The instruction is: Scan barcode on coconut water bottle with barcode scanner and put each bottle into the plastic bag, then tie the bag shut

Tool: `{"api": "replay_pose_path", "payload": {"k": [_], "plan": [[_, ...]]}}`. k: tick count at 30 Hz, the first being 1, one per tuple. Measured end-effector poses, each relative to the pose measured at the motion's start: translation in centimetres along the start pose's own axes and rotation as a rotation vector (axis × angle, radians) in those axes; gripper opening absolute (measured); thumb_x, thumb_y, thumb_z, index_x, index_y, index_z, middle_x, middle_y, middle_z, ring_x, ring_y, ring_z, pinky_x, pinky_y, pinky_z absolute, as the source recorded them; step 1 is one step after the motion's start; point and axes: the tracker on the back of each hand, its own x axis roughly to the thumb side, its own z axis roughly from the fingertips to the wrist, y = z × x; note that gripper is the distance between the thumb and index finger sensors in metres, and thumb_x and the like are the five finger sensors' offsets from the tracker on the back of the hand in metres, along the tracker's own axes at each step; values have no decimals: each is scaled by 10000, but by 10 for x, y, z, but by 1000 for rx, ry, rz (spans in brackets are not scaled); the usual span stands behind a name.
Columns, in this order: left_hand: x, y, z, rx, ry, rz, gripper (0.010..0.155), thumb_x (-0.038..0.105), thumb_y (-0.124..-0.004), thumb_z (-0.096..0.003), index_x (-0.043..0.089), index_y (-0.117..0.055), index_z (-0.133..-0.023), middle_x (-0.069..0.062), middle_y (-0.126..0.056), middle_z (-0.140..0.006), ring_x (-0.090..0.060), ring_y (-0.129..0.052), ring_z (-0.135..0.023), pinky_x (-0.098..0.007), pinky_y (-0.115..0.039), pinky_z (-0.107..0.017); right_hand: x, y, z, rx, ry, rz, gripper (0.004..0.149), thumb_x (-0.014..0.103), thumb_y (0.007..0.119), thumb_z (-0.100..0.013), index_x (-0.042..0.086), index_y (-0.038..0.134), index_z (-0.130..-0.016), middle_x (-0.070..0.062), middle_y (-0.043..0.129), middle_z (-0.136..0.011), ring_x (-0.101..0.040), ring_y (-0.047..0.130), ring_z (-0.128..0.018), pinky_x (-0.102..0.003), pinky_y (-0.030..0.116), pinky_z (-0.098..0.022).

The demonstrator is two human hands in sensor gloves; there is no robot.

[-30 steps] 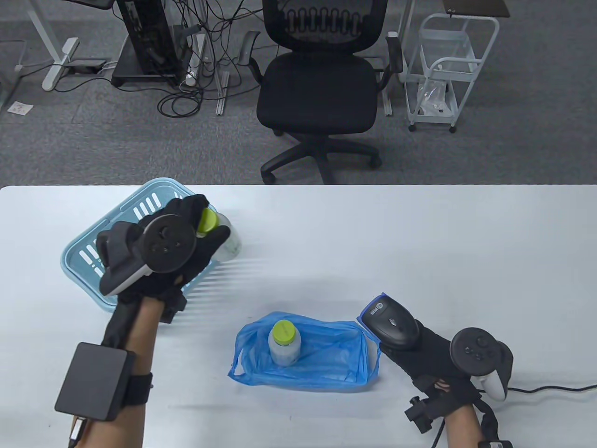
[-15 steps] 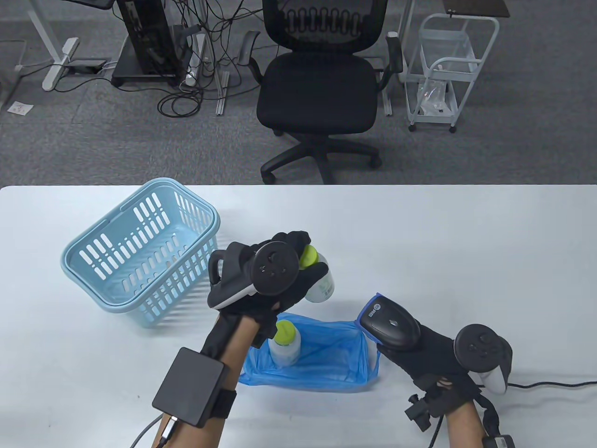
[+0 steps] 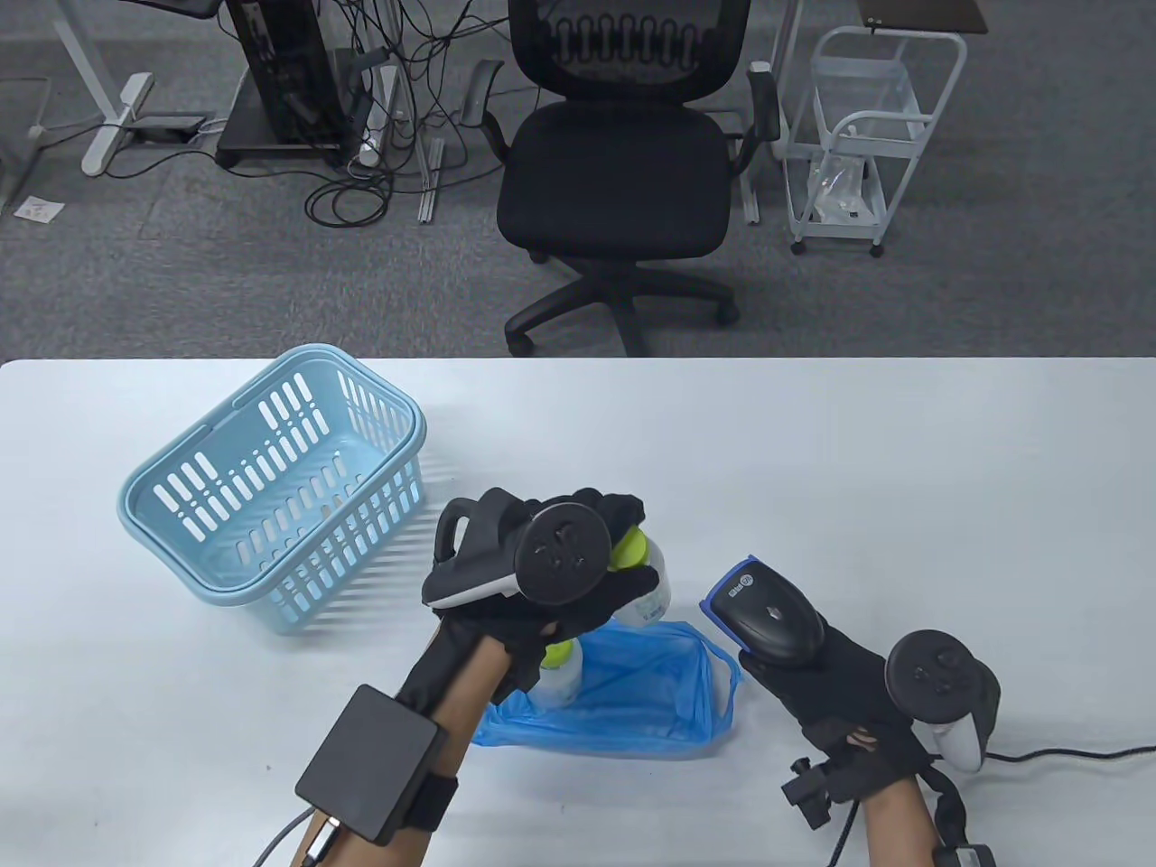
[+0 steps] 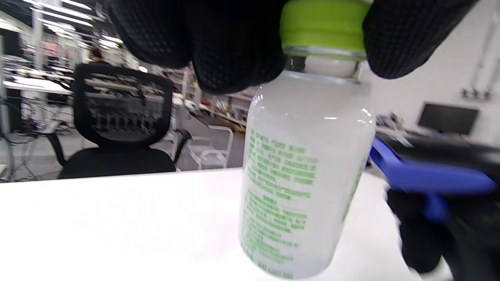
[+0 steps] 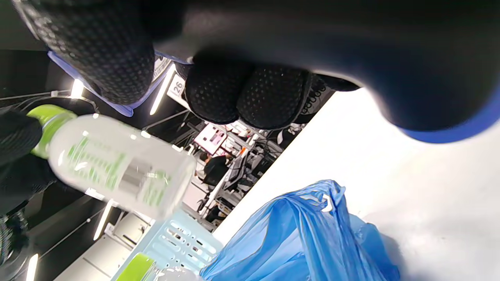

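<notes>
My left hand (image 3: 614,564) grips a coconut water bottle (image 3: 652,589) by its green cap, in the air above the far edge of the blue plastic bag (image 3: 646,700). The wrist views show the bottle (image 4: 304,175) (image 5: 117,168), clear with green print. A second green-capped bottle (image 3: 558,673) stands inside the bag, partly hidden by my left wrist. My right hand (image 3: 813,677) holds the black barcode scanner (image 3: 768,619) just right of the bag, its blue-rimmed nose close to the held bottle. The scanner (image 4: 433,175) looms at the right of the left wrist view.
A light blue plastic basket (image 3: 271,497) sits at the table's left. A black cable (image 3: 1066,754) trails right from my right hand. A black office chair (image 3: 623,172) and a white cart (image 3: 858,135) stand beyond the table's far edge.
My left hand carried the bottle from the basket rightward and toward me, now beside the scanner over the bag. My right hand raised the scanner slightly toward the bottle.
</notes>
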Motion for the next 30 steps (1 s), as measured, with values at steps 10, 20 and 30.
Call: {"api": "replay_pose_path", "payload": {"k": [10,20,30], "plan": [[26,-68,-5,-254,-92,-137,676,539,-822,-627,218,-630,-1191,-23,-810,-1074,-243,-909,-866,-594,-722,-728,-5,1,1,-24,56,35,499,464,861,-540,193,745,-943,18,928,-797,-217,995,-698,-526,796,-622],[18,-100,-19,-281,-14,-185,691,534,-806,-633,210,-589,-1204,-23,-777,-1099,-248,-890,-896,-595,-695,-749,-6,3,0,-9,69,55,500,464,859,-541,195,743,-946,14,925,-806,-222,993,-707,-528,792,-626],[5,-72,28,-24,100,-147,759,608,-646,-667,228,-399,-1276,-71,-446,-1325,-409,-502,-1212,-710,-431,-817,-6,5,0,-7,66,70,501,463,857,-541,195,739,-948,11,917,-817,-227,988,-718,-531,790,-627]]}}
